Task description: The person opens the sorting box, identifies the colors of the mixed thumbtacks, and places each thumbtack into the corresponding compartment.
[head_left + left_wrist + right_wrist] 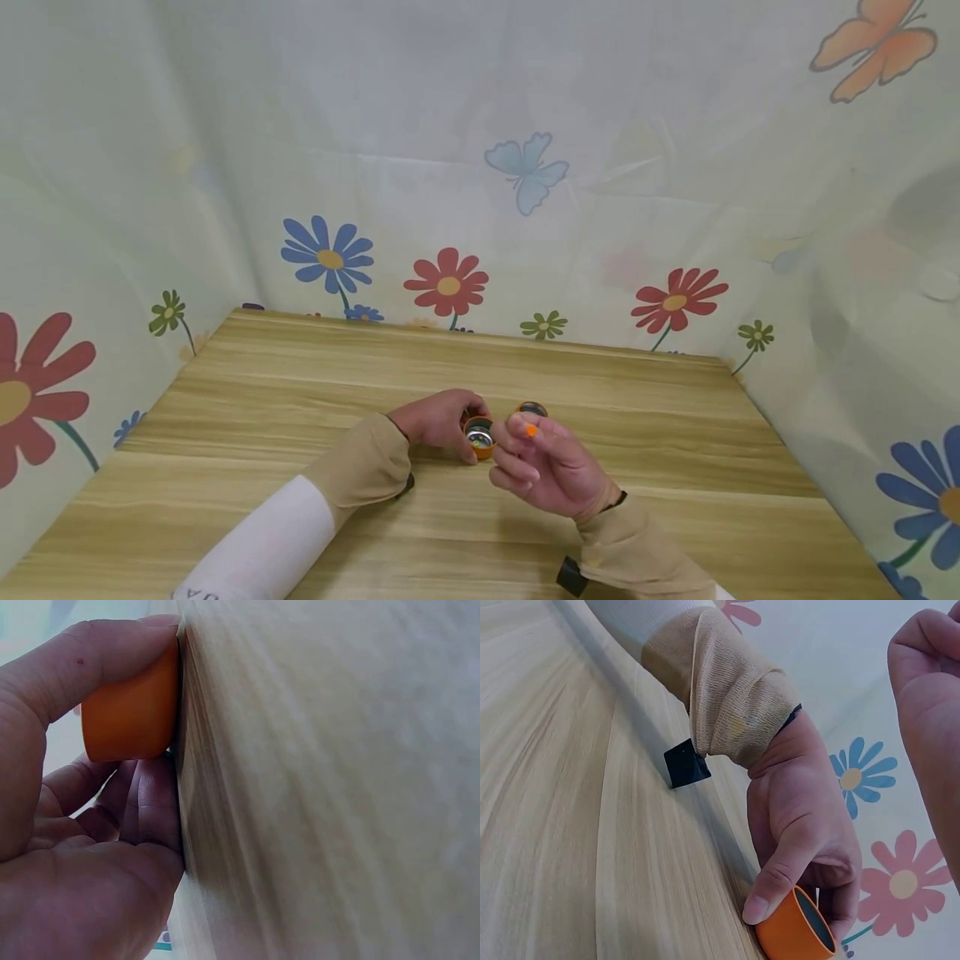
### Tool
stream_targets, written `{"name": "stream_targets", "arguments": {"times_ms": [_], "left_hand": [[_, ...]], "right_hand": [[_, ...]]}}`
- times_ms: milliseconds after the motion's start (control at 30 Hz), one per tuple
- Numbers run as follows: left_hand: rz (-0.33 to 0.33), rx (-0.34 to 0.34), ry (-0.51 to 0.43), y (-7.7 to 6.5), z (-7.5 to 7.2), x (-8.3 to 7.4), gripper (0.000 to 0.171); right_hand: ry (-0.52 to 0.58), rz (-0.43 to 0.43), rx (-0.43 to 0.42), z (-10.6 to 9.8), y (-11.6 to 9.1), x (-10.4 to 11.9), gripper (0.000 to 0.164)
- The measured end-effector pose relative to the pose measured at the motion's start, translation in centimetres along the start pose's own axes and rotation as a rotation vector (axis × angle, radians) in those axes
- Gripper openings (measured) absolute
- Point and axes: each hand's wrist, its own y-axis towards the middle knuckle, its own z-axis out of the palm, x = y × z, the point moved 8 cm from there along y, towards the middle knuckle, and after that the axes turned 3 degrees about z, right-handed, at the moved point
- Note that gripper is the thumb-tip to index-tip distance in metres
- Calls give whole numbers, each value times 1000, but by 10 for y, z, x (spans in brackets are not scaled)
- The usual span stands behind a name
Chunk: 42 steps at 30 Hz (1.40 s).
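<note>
A small round orange container [483, 452] stands on the wooden table, with a shiny silvery part inside its open top. My left hand [442, 421] grips it from the side; in the left wrist view the thumb lies along the orange wall [131, 720] and the other fingers are around its far side. Just to the right and above the table, my right hand [558, 475] pinches a small bright orange piece [531, 430] between thumb and finger. Its kind is too small to tell. Beyond the right hand lies a second round orange-rimmed piece [533, 408], dark inside and partly hidden.
The wood-grain table [360, 367] reaches back to a pale cloth wall [420, 192] printed with flowers and butterflies. Similar cloth hangs on both sides. A black block [572, 577] is fastened at the right wrist, another black piece [686, 763] at the left.
</note>
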Motion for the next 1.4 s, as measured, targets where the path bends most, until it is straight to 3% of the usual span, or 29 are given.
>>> {"name": "stream_targets", "arguments": {"times_ms": [767,1200,1400], "left_hand": [[36,-12,24,2,-1,0,48],[18,-8,25,3,-1,1,48],[14,-2,-2,2,-1,2,46]], "right_hand": [[-19,44,-13,-2,0,1,18],[-26,59,-37,-5,1,0,20],[-65,123,-108,-11,-1,-4,24]]}}
